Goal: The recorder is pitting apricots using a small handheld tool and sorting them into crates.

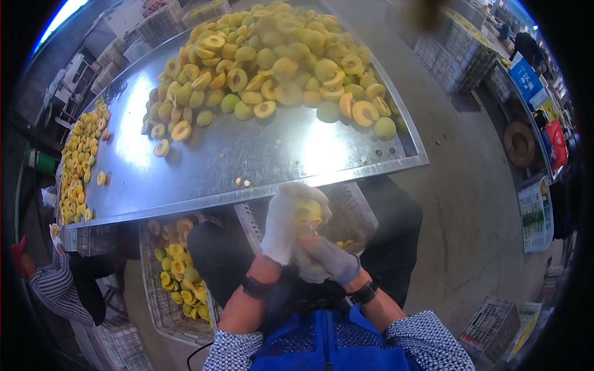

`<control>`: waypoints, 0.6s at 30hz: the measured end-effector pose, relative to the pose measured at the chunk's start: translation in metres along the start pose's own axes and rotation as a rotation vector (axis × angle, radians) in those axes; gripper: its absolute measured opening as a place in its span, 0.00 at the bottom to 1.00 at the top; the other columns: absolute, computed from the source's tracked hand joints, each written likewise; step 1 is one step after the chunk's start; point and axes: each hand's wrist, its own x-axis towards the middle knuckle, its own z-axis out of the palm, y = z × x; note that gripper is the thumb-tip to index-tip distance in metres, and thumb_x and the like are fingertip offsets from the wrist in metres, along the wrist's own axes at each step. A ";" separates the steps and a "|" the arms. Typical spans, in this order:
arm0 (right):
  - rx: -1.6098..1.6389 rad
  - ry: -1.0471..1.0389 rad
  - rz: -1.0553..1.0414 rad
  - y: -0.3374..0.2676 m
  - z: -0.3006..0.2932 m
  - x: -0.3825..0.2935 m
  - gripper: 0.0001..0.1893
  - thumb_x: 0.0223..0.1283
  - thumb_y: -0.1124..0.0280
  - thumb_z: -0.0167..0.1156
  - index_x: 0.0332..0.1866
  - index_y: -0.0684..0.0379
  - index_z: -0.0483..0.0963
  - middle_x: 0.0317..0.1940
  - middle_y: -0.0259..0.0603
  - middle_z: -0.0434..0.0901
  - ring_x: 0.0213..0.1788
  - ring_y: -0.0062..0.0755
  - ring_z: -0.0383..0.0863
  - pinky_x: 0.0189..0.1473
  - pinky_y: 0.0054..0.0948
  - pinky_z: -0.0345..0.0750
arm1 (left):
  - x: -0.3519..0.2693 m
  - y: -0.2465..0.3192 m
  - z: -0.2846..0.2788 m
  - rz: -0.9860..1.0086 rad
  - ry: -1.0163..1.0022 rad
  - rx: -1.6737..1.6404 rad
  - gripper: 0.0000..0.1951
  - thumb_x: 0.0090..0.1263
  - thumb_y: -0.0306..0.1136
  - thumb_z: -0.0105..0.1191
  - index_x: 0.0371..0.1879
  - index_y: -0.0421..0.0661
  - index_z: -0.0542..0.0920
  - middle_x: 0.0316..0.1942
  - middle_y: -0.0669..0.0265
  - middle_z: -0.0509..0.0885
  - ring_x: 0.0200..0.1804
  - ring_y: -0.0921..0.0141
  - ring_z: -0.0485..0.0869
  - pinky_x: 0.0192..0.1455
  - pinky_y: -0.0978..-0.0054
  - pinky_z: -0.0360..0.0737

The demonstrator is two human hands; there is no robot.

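Note:
My left hand (280,222), in a white glove, holds a halved yellow peach (310,209) cut side towards me, over the table's front edge. Against it works my right hand (332,260), in a grey glove, closed around a small tool (310,230) that is mostly hidden; red shows by the thumb. Below both hands, between my knees, is a plastic crate (364,204) with some yellow pieces in it. On the metal table (260,153) ahead lies a large heap of halved peaches (274,60), many with stones still in them.
A crate of hollowed peach halves (183,273) stands left of my knee. More halves (81,162) are piled at the table's left end, where a co-worker in a striped sleeve (60,292) sits. Stacked crates (452,51) stand to the right across the floor.

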 end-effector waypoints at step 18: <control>-0.778 0.539 0.310 0.007 -0.050 -0.001 0.12 0.64 0.62 0.56 0.41 0.61 0.73 0.22 0.41 0.73 0.25 0.40 0.78 0.30 0.38 0.76 | 0.130 0.119 -0.086 0.027 0.324 1.737 0.22 0.67 0.46 0.56 0.54 0.44 0.80 0.45 0.48 0.86 0.52 0.52 0.83 0.55 0.59 0.78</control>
